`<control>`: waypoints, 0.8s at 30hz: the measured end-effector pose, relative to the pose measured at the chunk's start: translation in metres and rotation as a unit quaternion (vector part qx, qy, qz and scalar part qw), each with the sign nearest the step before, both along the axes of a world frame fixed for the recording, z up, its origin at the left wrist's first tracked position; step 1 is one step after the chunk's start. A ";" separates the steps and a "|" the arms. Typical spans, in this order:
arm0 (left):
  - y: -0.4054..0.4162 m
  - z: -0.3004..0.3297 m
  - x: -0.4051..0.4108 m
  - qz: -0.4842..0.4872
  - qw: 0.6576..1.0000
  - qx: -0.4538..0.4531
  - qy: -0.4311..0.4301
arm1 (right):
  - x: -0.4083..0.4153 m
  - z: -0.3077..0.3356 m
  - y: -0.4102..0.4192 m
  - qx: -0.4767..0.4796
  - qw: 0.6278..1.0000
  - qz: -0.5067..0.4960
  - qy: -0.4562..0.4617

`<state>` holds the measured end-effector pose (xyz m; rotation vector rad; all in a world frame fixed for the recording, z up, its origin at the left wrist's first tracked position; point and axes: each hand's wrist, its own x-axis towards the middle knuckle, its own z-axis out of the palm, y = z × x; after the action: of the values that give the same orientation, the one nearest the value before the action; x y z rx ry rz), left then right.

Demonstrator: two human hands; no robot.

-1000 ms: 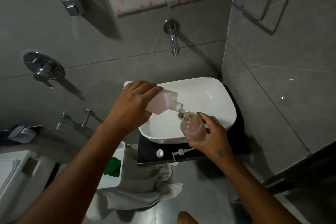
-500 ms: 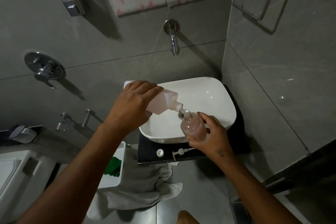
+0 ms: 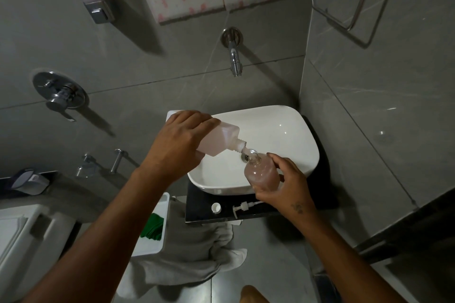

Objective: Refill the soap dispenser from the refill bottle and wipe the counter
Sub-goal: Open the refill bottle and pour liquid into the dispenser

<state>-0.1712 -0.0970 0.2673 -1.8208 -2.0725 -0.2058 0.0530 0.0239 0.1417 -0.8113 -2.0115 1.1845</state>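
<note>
Left hand (image 3: 178,141) of mine wraps around the refill bottle (image 3: 221,139), fingers curled over its top, holding it tipped so its long axis runs from upper left down to lower right; its nozzle points down into the open neck of the soap dispenser (image 3: 262,174); my right hand (image 3: 286,184) grips that dispenser from the right side and below, holding it nearly upright, its neck leaning a little toward the nozzle, above the front of the white sink (image 3: 283,135). Nozzle and neck meet or nearly meet; I cannot tell if they touch. Pinkish soap looks to fill most of the dispenser, so I judge the pour is well along. On the dark bench (image 3: 197,214) just in front of the sink lie the pump head (image 3: 243,206) and a small white cap (image 3: 216,208), nearer my right hand; a grey cloth (image 3: 192,248) hangs below the bench edge, closer to my left arm.
</note>
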 end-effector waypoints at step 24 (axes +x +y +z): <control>0.006 -0.002 -0.002 0.001 1.000 -0.005 0.001 | -0.004 -0.011 0.007 0.015 1.000 -0.005 0.003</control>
<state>-0.1735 -0.0908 0.2652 -1.8228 -2.0778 -0.1927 0.0494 0.0304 0.1305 -0.8015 -2.0142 1.1472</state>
